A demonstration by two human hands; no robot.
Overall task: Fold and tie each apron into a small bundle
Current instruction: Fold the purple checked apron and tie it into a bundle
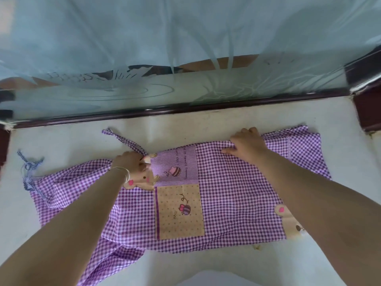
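Observation:
A purple and white checked apron (237,186) lies spread across a white table (185,129), with a lilac and tan pocket patch (179,193) at its middle. My left hand (132,164) pinches the apron's far edge beside a bear-shaped patch, where a purple strap (121,139) runs off to the back left. My right hand (247,147) grips a fold of the far edge toward the right. A blue striped tie (28,172) sits knotted at the apron's left end.
A frosted glass partition (185,89) in a dark frame (165,112) runs along the table's back edge, close behind the apron. Part of the apron hangs over the table's near edge at the lower left (103,263).

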